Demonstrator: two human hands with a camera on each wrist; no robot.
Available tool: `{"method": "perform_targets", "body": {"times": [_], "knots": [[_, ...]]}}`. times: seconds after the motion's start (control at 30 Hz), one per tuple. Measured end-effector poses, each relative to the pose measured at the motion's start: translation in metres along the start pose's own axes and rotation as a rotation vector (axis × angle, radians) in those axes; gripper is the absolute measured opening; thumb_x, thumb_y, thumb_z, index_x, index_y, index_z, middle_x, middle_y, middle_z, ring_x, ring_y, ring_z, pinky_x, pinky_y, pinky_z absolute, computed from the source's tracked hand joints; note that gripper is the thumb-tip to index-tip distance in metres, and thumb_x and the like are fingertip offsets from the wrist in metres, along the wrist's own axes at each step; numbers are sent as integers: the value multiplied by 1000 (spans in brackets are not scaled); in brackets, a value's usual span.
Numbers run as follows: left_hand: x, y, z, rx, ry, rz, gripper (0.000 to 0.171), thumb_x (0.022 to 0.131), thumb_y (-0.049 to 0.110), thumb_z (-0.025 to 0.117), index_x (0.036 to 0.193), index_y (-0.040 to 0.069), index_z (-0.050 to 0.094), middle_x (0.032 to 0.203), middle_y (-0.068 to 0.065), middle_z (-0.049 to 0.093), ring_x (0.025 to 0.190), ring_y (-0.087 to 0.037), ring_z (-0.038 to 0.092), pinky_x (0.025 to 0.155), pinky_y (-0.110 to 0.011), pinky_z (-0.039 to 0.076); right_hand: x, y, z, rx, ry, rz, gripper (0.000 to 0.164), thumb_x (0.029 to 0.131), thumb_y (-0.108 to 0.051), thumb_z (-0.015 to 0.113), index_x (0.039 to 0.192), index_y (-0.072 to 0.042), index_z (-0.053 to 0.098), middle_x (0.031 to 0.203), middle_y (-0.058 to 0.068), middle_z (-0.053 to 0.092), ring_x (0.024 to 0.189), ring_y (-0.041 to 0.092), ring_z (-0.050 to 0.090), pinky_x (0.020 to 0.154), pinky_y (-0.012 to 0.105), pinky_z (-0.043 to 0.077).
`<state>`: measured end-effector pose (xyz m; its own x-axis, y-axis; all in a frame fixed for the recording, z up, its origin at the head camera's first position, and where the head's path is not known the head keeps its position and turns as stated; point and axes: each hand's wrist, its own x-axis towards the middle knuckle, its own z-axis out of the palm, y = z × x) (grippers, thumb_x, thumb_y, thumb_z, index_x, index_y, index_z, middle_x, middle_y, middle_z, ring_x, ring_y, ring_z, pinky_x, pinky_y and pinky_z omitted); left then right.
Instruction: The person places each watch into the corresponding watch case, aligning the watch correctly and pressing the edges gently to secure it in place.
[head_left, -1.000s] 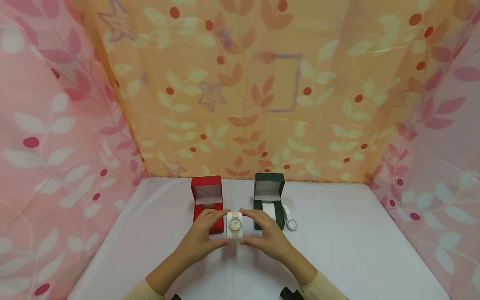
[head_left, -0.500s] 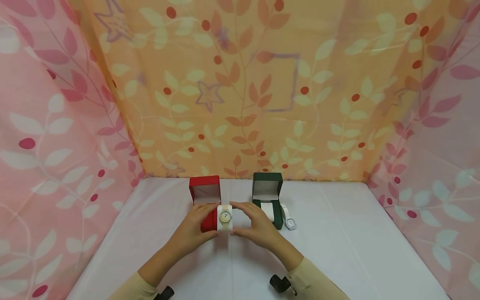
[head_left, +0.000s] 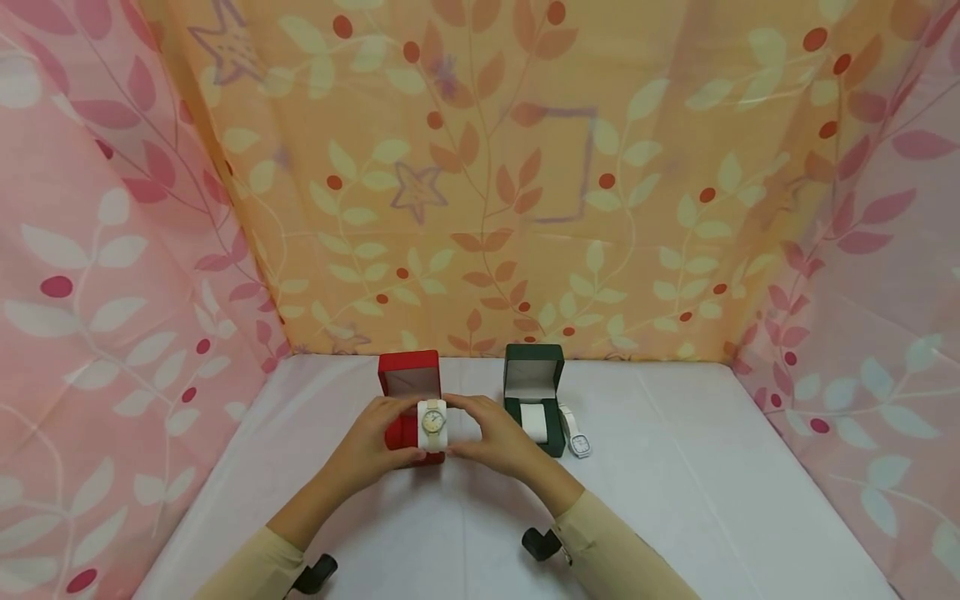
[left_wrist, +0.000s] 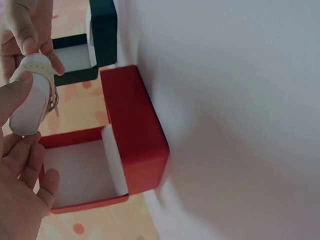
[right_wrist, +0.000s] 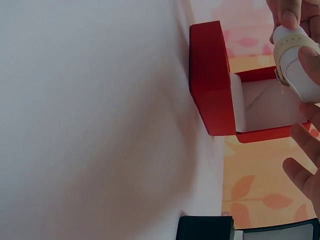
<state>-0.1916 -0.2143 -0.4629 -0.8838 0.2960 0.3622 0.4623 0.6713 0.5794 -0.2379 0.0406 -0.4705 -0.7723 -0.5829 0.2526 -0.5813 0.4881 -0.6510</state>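
A wristwatch (head_left: 432, 422) with a cream strap and round dial is wrapped around a white watch cushion (left_wrist: 30, 107). My left hand (head_left: 367, 442) pinches the cushion from its left side with thumb and fingers. From the right, my right hand (head_left: 491, 437) pinches the same cushion. Both hold it just over the base of an open red watch box (head_left: 408, 361), whose lid stands up behind. The left wrist view shows the strap buckle and the cushion's underside. Part of the red box's base is hidden behind the hands and the cushion.
An open green watch box (head_left: 534, 354) with a white cushion (head_left: 533, 423) inside stands to the right. Against its right side lies a white watch (head_left: 579, 444) with a squarish dial. A white cloth (head_left: 660, 483) covers the table, and patterned curtains (head_left: 487, 167) enclose it.
Both hands have carried the watch on its cushion left and forward, from beside the red box to over its base. The boxes and the white watch stay in place.
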Motion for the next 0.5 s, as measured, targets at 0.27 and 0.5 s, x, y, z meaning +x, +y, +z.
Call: {"method": "perform_targets", "body": {"times": [0.27, 0.5], "knots": [[5, -9, -2, 20, -13, -43, 79, 76, 24, 93, 145, 15, 57, 128, -6, 60, 121, -30, 55, 96, -50, 56, 19, 1, 3, -31, -21, 23, 77, 83, -35, 87, 150, -32, 51, 144, -9, 58, 132, 18, 54, 106, 48, 50], [7, -19, -1, 66, -25, -48, 79, 76, 24, 93, 146, 12, 56, 132, -11, 61, 123, -25, 53, 98, -49, 56, 32, 3, 11, -104, -35, 17, 73, 83, -31, 87, 148, -25, 54, 141, -7, 62, 129, 17, 58, 106, 44, 50]]}}
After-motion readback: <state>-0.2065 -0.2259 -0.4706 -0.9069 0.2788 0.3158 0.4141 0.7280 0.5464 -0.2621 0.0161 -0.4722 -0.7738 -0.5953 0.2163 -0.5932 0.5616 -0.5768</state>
